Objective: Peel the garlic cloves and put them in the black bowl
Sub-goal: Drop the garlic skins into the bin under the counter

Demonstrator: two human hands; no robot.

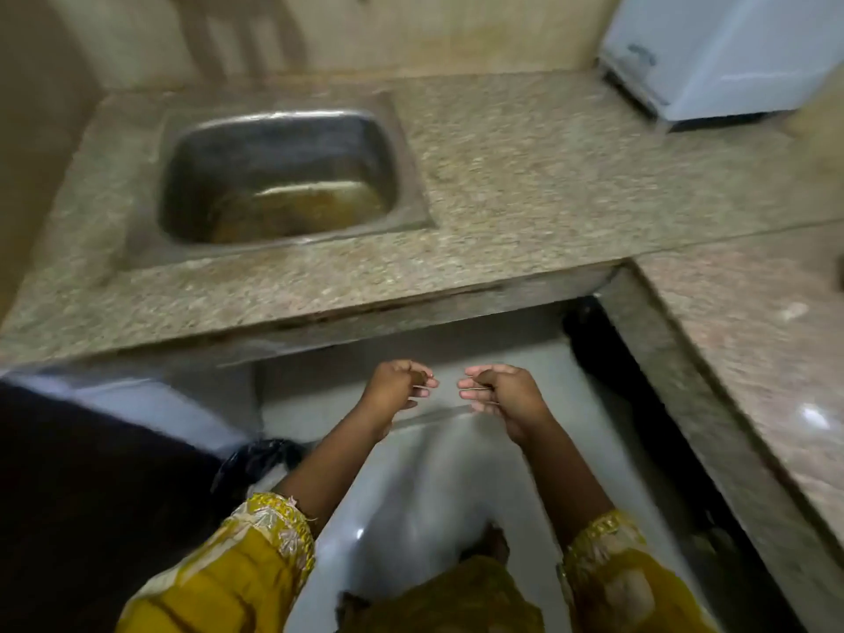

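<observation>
My left hand [399, 388] and my right hand [498, 395] hang in front of me below the counter edge, a short gap between their fingertips. The fingers of both are loosely curled and I see nothing held in either. No garlic cloves and no black bowl are in view. The picture is blurred by motion.
A speckled stone counter [525, 175] runs across the back and turns down the right side. A steel sink [278, 175] with brown stains is set into it at the left. A white appliance [721, 52] stands at the back right. Grey floor [434, 472] lies below my hands; something dark [91, 495] is at the left.
</observation>
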